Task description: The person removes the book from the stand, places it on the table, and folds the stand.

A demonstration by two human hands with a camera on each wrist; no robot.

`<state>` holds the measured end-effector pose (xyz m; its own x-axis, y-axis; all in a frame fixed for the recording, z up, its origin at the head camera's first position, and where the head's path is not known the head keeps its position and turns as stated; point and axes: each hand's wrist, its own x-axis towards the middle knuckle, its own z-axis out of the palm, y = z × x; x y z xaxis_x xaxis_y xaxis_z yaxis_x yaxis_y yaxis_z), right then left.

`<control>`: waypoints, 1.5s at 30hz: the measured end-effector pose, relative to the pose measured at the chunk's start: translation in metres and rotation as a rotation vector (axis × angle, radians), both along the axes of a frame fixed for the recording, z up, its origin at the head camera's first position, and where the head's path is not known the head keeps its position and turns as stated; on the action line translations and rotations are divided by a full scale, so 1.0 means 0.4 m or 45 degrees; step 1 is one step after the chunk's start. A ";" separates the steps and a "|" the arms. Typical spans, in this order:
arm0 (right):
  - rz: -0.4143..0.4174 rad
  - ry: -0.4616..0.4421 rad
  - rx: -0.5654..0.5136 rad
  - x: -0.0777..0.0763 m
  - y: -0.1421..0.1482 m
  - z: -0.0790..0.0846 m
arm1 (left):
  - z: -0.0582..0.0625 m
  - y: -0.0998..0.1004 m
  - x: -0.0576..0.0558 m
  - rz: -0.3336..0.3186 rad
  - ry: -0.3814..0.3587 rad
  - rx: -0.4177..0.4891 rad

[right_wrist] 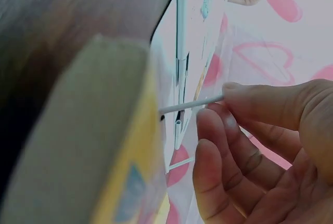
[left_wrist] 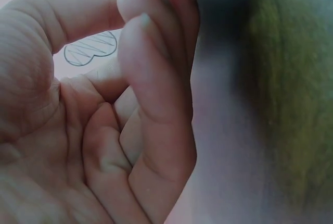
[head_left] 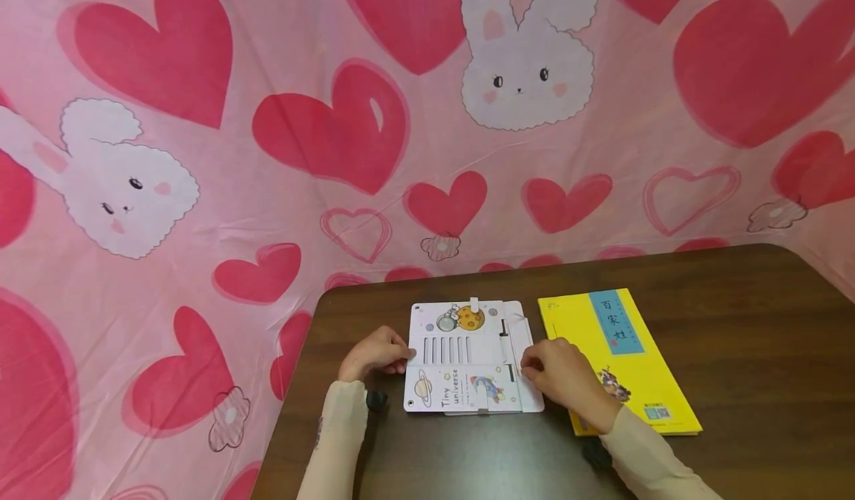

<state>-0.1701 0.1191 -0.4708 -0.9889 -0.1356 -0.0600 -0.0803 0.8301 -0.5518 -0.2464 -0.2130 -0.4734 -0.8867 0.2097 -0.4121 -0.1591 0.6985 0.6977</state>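
Note:
A white folding book stand, printed with planets and the words "Tiny universe", lies on the table in the head view. At its left edge, my left hand grips the rim between thumb and fingers; its curled fingers fill the left wrist view, where the contact is hidden. My right hand is over the stand's right edge. Close up, the right thumb and fingertips pinch the end of a thin white rod that sticks out from the stand's panel.
A yellow book with a blue title label lies to the right, partly under my right hand and forearm. The dark wooden table meets a pink cloth with hearts and rabbits behind it.

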 end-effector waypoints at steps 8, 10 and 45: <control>0.021 -0.008 0.024 0.000 0.005 0.003 | -0.003 -0.001 0.003 0.002 -0.016 0.002; 0.023 -0.001 0.027 0.000 0.005 0.003 | -0.003 -0.001 0.003 0.006 -0.020 0.002; 0.035 0.000 0.099 0.001 -0.040 -0.014 | 0.004 0.016 0.018 0.065 0.114 -0.106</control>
